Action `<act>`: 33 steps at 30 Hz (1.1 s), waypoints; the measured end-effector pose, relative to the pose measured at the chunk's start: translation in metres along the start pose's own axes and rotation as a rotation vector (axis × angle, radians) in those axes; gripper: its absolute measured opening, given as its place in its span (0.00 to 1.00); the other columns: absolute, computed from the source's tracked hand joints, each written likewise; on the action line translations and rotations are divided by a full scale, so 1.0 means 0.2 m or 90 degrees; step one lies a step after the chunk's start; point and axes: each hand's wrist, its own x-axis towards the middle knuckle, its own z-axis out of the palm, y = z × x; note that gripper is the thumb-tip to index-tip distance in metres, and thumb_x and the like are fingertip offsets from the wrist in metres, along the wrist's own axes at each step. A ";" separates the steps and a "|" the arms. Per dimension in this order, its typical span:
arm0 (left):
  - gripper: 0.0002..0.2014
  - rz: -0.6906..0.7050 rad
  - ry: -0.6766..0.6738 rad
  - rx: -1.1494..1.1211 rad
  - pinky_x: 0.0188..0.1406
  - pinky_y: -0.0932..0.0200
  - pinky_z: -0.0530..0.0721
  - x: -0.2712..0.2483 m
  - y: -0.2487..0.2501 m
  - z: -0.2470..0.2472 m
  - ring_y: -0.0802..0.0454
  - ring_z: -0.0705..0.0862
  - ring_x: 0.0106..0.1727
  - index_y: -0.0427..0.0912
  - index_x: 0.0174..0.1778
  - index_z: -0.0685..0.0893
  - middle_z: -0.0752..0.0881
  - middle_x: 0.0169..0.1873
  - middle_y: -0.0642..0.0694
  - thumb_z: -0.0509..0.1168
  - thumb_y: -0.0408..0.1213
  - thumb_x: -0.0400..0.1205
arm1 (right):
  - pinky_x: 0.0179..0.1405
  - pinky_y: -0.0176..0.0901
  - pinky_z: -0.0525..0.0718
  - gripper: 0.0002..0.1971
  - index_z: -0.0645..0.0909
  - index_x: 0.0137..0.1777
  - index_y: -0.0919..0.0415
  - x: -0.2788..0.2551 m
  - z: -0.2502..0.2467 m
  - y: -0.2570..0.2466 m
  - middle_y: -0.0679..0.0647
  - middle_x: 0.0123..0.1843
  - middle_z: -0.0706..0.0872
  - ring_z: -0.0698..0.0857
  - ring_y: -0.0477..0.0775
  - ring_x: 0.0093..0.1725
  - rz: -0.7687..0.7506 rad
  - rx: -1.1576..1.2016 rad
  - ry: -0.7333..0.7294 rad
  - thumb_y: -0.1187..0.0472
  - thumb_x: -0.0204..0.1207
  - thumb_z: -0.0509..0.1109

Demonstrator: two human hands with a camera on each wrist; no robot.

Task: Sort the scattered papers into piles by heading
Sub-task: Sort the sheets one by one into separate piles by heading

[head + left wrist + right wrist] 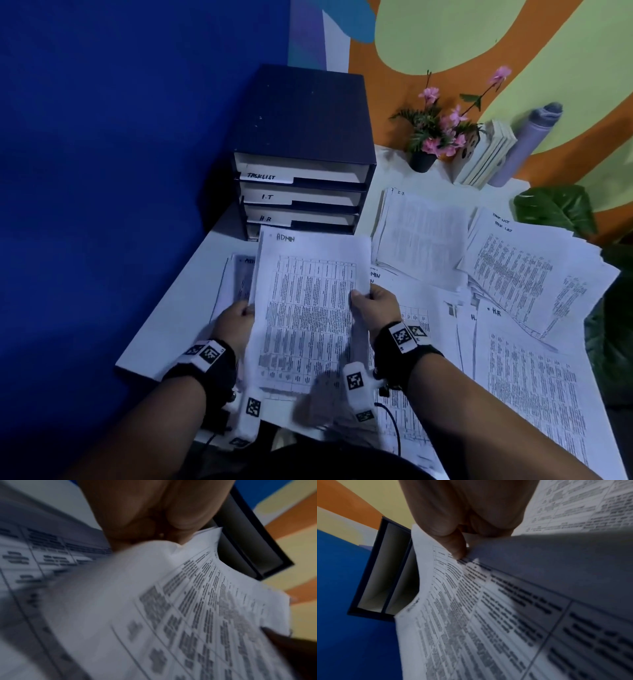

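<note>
A sheaf of printed sheets headed ADMIN is held upright above the desk, in front of the tray stack. My left hand grips its left edge and my right hand pinches its right edge, thumb on the front. In the left wrist view the left hand closes on the ADMIN sheets. Seen from the right wrist, the right hand's thumb presses the ADMIN sheets. Under them lies another ADMIN pile. An I.T pile, a TASK LIST pile and an H.R pile lie to the right.
A dark blue tray stack labelled TASKLIST, I.T and H.R stands at the back left of the white desk. A pot of pink flowers, some books, a grey roll and a green leaf line the far edge.
</note>
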 end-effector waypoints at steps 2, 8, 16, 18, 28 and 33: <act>0.14 0.010 0.061 0.236 0.57 0.57 0.78 0.04 -0.05 -0.01 0.44 0.82 0.59 0.48 0.62 0.81 0.83 0.60 0.43 0.62 0.45 0.82 | 0.38 0.55 0.89 0.13 0.82 0.39 0.69 0.00 -0.03 0.00 0.63 0.34 0.88 0.87 0.64 0.34 -0.008 -0.108 0.037 0.56 0.72 0.72; 0.49 -0.070 0.076 0.499 0.68 0.37 0.76 0.07 -0.16 -0.05 0.37 0.69 0.74 0.50 0.80 0.58 0.68 0.75 0.40 0.76 0.58 0.67 | 0.33 0.43 0.72 0.11 0.67 0.32 0.59 0.00 -0.16 0.10 0.58 0.31 0.74 0.72 0.56 0.33 -0.029 -0.314 0.079 0.64 0.74 0.65; 0.51 -0.103 0.103 0.378 0.66 0.49 0.76 0.02 -0.09 -0.07 0.38 0.71 0.71 0.46 0.81 0.59 0.63 0.72 0.35 0.82 0.44 0.66 | 0.43 0.39 0.74 0.12 0.71 0.32 0.58 0.00 -0.26 0.15 0.48 0.32 0.76 0.78 0.56 0.42 0.058 -0.377 0.020 0.68 0.77 0.61; 0.45 -0.104 0.107 0.297 0.56 0.51 0.80 0.05 -0.10 -0.09 0.40 0.77 0.62 0.43 0.78 0.65 0.72 0.68 0.35 0.81 0.34 0.66 | 0.47 0.41 0.77 0.08 0.74 0.37 0.61 0.00 -0.27 0.14 0.50 0.36 0.78 0.81 0.58 0.46 0.069 -0.405 -0.005 0.68 0.78 0.61; 0.12 -0.045 0.130 0.218 0.51 0.53 0.79 0.03 -0.17 -0.14 0.38 0.83 0.54 0.38 0.60 0.77 0.83 0.56 0.37 0.58 0.41 0.86 | 0.27 0.41 0.68 0.14 0.63 0.31 0.57 -0.01 -0.25 0.15 0.52 0.29 0.69 0.70 0.54 0.34 -0.009 -0.392 0.000 0.65 0.76 0.63; 0.05 -0.007 0.177 0.145 0.43 0.56 0.76 0.02 -0.13 -0.15 0.41 0.81 0.43 0.36 0.48 0.77 0.82 0.42 0.40 0.58 0.33 0.85 | 0.29 0.40 0.74 0.14 0.63 0.32 0.57 -0.02 -0.24 0.12 0.54 0.28 0.73 0.74 0.54 0.31 -0.025 -0.263 0.021 0.66 0.75 0.65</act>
